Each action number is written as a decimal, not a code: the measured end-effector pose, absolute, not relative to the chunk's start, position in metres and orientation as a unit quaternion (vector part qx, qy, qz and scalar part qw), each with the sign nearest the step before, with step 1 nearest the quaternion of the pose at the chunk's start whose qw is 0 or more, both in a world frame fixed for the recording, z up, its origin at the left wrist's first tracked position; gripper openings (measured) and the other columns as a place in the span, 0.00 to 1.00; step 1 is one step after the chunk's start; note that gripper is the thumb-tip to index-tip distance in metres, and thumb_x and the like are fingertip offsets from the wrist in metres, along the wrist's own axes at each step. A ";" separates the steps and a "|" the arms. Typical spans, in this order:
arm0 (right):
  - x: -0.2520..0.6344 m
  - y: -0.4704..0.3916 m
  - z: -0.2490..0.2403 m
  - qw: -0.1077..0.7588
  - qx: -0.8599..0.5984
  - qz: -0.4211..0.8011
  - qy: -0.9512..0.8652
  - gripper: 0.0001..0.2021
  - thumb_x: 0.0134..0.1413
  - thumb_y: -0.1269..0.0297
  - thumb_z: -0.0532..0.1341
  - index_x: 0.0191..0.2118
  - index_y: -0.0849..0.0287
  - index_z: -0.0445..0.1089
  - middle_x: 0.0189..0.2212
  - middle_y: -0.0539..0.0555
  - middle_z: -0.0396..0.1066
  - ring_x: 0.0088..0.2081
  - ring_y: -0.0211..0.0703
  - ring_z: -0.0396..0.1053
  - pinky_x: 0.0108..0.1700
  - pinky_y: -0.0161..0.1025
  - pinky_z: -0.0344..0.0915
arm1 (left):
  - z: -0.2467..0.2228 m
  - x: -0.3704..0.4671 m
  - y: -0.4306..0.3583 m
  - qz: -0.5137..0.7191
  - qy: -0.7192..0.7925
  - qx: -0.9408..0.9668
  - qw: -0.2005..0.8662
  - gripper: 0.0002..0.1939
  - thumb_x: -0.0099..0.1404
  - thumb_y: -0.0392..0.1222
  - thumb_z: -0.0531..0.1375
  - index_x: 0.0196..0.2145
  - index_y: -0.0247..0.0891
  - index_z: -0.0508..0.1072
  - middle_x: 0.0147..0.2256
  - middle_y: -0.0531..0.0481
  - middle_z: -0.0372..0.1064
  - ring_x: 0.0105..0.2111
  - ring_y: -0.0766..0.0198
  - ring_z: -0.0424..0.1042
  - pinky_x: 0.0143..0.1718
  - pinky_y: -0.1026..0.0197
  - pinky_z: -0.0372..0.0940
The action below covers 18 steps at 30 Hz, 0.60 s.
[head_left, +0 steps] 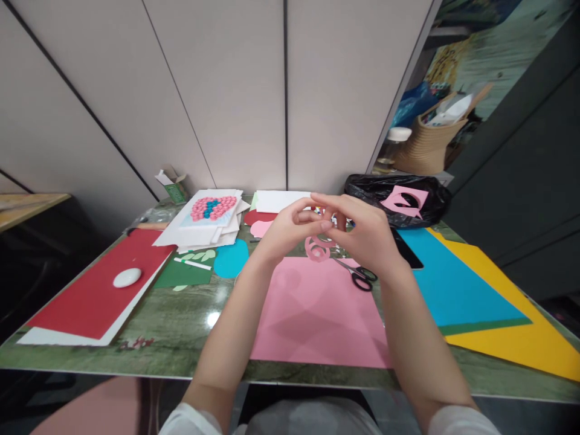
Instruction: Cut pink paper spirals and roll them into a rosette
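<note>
My left hand (294, 226) and my right hand (362, 226) are raised over the table, their curled fingers meeting thumb to thumb. From the fingertips a pink paper spiral (318, 249) hangs down; the pinched part is hidden behind the fingers. Under both hands lies a large pink paper sheet (317, 320). Black-handled scissors (362, 278) rest across its upper right edge, close below my right wrist. A pink paper oval (260, 228) is behind my left hand.
Left are red paper (90, 296) with a white oval object (127, 278), green paper (176, 273) with a marker (193, 263), a blue cutout (231, 258), and a beaded picture (212, 209). Right are blue paper (453, 284), yellow paper (539, 344), and a black bag (362, 187) bearing a pink offcut (399, 199).
</note>
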State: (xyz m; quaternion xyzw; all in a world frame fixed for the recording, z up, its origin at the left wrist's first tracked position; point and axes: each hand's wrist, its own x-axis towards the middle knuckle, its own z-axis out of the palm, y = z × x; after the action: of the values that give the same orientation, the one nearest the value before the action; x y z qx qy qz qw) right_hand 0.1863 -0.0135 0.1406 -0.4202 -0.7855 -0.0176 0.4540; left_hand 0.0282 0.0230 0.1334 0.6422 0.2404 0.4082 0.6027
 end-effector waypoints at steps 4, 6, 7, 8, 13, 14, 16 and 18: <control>0.185 -0.013 0.140 0.452 -0.414 -0.023 -0.790 0.21 0.53 0.75 0.57 0.52 0.51 0.69 0.31 0.49 0.69 0.25 0.35 0.61 0.33 0.35 0.62 | 0.133 0.028 0.023 0.405 0.222 0.641 0.613 0.14 0.56 0.44 0.64 0.39 0.38 0.69 0.31 0.51 0.71 0.31 0.65 0.71 0.36 0.61 0.63; 0.184 -0.013 0.140 0.450 -0.414 -0.024 -0.791 0.21 0.53 0.75 0.57 0.52 0.51 0.69 0.31 0.49 0.69 0.25 0.34 0.61 0.32 0.35 0.62 | 0.133 0.028 0.023 0.414 0.215 0.632 0.618 0.15 0.55 0.43 0.65 0.39 0.38 0.69 0.31 0.51 0.71 0.31 0.65 0.71 0.36 0.61 0.63; 0.184 -0.013 0.141 0.450 -0.414 -0.025 -0.791 0.21 0.53 0.75 0.58 0.52 0.51 0.69 0.31 0.49 0.68 0.25 0.34 0.61 0.32 0.35 0.62 | 0.133 0.028 0.023 0.420 0.214 0.627 0.620 0.16 0.54 0.42 0.66 0.40 0.38 0.69 0.31 0.51 0.71 0.31 0.66 0.71 0.36 0.62 0.63; 0.184 -0.014 0.141 0.450 -0.414 -0.026 -0.791 0.21 0.53 0.75 0.58 0.52 0.51 0.69 0.31 0.48 0.68 0.24 0.34 0.60 0.32 0.35 0.62 | 0.133 0.028 0.024 0.427 0.215 0.622 0.620 0.17 0.54 0.42 0.66 0.41 0.38 0.69 0.30 0.52 0.71 0.30 0.67 0.71 0.36 0.62 0.63; 0.185 -0.017 0.144 0.457 -0.418 -0.031 -0.784 0.20 0.55 0.71 0.59 0.53 0.48 0.68 0.33 0.48 0.72 0.23 0.33 0.59 0.32 0.35 0.63 | 0.132 0.025 0.026 0.452 0.226 0.610 0.610 0.21 0.54 0.42 0.67 0.45 0.40 0.69 0.29 0.52 0.73 0.31 0.66 0.72 0.37 0.62 0.63; 0.185 -0.017 0.144 0.459 -0.419 -0.032 -0.783 0.19 0.56 0.70 0.59 0.53 0.48 0.68 0.34 0.49 0.73 0.22 0.33 0.59 0.31 0.35 0.63 | 0.131 0.024 0.026 0.453 0.226 0.611 0.608 0.21 0.54 0.42 0.67 0.45 0.40 0.69 0.29 0.52 0.73 0.32 0.66 0.72 0.38 0.62 0.63; 0.186 -0.018 0.143 0.459 -0.421 -0.035 -0.782 0.19 0.56 0.69 0.59 0.53 0.48 0.69 0.36 0.49 0.74 0.22 0.33 0.59 0.31 0.34 0.63 | 0.131 0.023 0.028 0.452 0.224 0.616 0.605 0.21 0.54 0.42 0.67 0.45 0.40 0.69 0.29 0.52 0.74 0.33 0.65 0.72 0.39 0.61 0.63; 0.186 -0.017 0.142 0.457 -0.422 -0.038 -0.782 0.18 0.57 0.67 0.60 0.53 0.49 0.69 0.38 0.50 0.75 0.23 0.33 0.61 0.31 0.34 0.64 | 0.131 0.023 0.029 0.452 0.223 0.621 0.601 0.21 0.54 0.42 0.66 0.46 0.40 0.69 0.30 0.52 0.74 0.33 0.65 0.72 0.38 0.61 0.63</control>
State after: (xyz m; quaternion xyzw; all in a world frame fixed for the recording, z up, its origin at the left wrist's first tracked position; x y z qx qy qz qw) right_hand 0.1861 -0.0172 0.1418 -0.4215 -0.7820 -0.0381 0.4575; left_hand 0.0226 0.0293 0.1309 0.6206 0.2235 0.4516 0.6009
